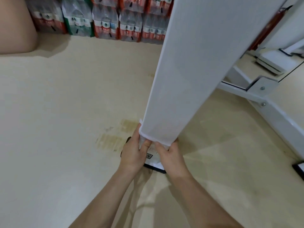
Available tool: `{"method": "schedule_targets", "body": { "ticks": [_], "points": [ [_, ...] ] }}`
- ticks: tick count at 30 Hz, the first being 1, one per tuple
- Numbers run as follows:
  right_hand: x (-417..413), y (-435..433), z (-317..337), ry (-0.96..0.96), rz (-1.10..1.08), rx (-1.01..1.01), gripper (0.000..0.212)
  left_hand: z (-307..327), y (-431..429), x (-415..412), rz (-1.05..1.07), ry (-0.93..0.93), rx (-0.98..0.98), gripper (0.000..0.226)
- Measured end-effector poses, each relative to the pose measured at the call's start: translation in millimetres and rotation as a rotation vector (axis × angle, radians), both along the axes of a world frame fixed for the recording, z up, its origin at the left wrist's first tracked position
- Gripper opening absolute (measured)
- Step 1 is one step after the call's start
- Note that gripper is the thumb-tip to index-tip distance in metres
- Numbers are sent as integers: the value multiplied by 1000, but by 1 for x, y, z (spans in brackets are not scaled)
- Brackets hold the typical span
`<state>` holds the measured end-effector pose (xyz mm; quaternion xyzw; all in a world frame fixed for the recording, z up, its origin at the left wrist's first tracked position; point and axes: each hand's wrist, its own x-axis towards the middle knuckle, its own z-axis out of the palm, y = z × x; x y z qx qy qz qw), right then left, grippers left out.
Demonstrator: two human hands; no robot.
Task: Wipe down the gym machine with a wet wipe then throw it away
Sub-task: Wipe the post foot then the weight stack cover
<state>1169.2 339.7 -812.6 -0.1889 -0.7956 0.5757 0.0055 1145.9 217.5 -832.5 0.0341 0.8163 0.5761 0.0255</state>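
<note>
Head — thin wipe (148, 137) (smooth flat post (189, 63))

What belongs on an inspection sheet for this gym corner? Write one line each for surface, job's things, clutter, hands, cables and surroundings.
Surface: beige floor, with yellowish stains near the post's foot.
Job's things: white machine post; white wet wipe wrapped round its lower end.
Clutter: packs of bottled water stacked along the far wall.
Hands: left hand and right hand both grip the wet wipe against the post.
Cables: nothing seen.
Surroundings: bolted white frame bar on the right; QR label on the post's base.
</note>
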Motion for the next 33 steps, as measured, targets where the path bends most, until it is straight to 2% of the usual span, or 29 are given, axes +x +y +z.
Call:
{"method": "schedule_targets", "body": {
  "ticks": [3,8,10,12,14,17,19,21,23,26,29,31,33],
  "points": [
    [-3,-9,43,194,-92,-13,58,38,-2,-3,18,125,9,50],
    [-6,-11,130,667,-131,162,66,150,-1,-17,25,509,42,50],
    [-17,-7,145,773,-141,193,65,177,5,-28,43,649,86,50],
    [-21,-4,137,752,-142,181,65,178,15,-31,62,645,180,48],
    [-15,-4,113,621,-128,137,66,153,18,-24,79,530,223,48],
    [-4,-1,79,458,-59,82,65,103,11,-7,13,299,189,43],
    [-2,-1,78,418,-40,94,64,89,4,-3,3,222,143,40],
    [-4,-3,98,463,-55,123,68,97,1,-2,15,216,132,36],
    [-10,-4,130,606,-91,150,70,122,2,-4,45,287,145,36],
    [-20,-3,152,733,-96,128,68,169,12,-9,108,447,214,50],
    [-9,-4,122,549,-79,108,69,176,21,-10,132,473,231,59],
    [-1,-6,99,445,-72,82,71,153,18,-6,115,366,182,53],
    [-3,-8,100,464,-58,52,73,130,8,-2,75,251,74,45]
  ]
}}
